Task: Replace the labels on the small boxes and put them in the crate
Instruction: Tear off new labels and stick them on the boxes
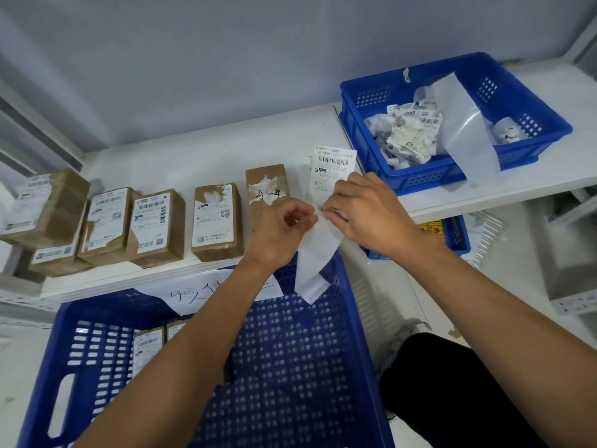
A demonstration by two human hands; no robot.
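Crate (307, 350) of blue perforated plastic fills the lower part of the view. Two small boxes stand against its far left wall, one labelled box (148, 347) in plain sight and a second box (176, 328) partly hidden by the left forearm. A handwritten paper sheet (206, 292) hangs on its far rim.

Beyond it runs a white bench (193, 153). At the bench's right end sits a smaller blue bin (420, 179) that holds crumpled old labels (410, 134), with a long glossy liner strip (465, 124) draped over its front rim.

A row of brown cardboard boxes lies along the bench:
- at the far left, a larger carton (50, 208);
- then three boxes with printed labels (106, 221), (158, 226), (216, 221), some of them torn;
- last, a bare box marked "4-4" (266, 189) with white scraps where a label was, just behind the left hand.

Left hand (281, 231) and right hand (371, 215) meet above the crate's far rim. The left fingers pinch the top of a white backing paper (315, 253), which hangs down over the rim. The right fingers are curled and pinch the lower edge of a new label (334, 166), which stands upright above them in front of the bin.
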